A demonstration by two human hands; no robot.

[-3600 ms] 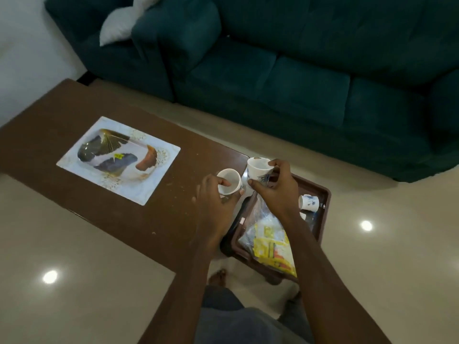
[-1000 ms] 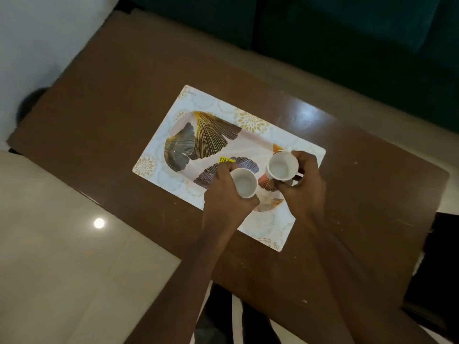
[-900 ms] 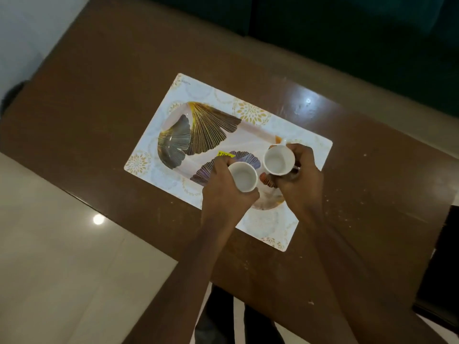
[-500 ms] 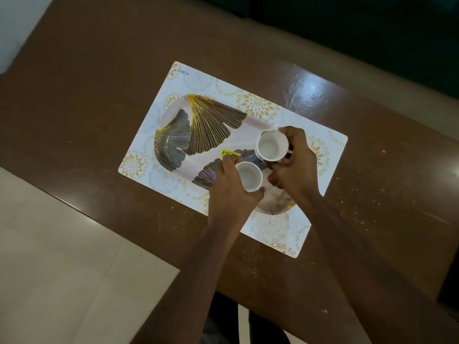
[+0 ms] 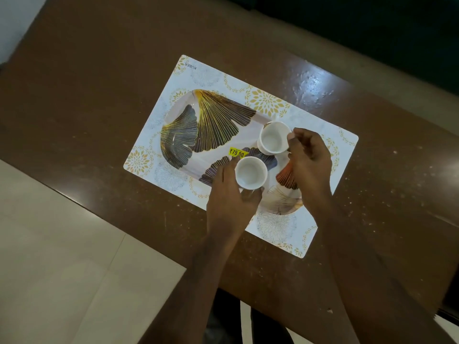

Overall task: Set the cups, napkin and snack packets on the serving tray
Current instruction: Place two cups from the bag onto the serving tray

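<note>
Brown wooden table [image 5: 87, 83], seen from above, beside pale tiled floor [image 5: 49, 256]. White floral placemat [image 5: 330, 155] on it, under oval ginkgo-leaf serving tray [image 5: 211, 125] w/ yellow price sticker [image 5: 237, 153]. L hand [image 5: 231, 197] clamped round small white cup [image 5: 250, 173]; R hand [image 5: 311, 161] pinches 2nd white cup [image 5: 273, 138] at side, prob. by handle. Both cups upright over tray's R end, side by side, prob. leaving L end free for napkin & packets, neither in view.

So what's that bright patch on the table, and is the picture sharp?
Head view: the bright patch is glare from a light on the glossy brown table, beyond the placemat. The serving tray and its yellow price sticker read sharply; the left hand and right hand, each at a white cup, look slightly soft. The frame's top right is very dark.
</note>
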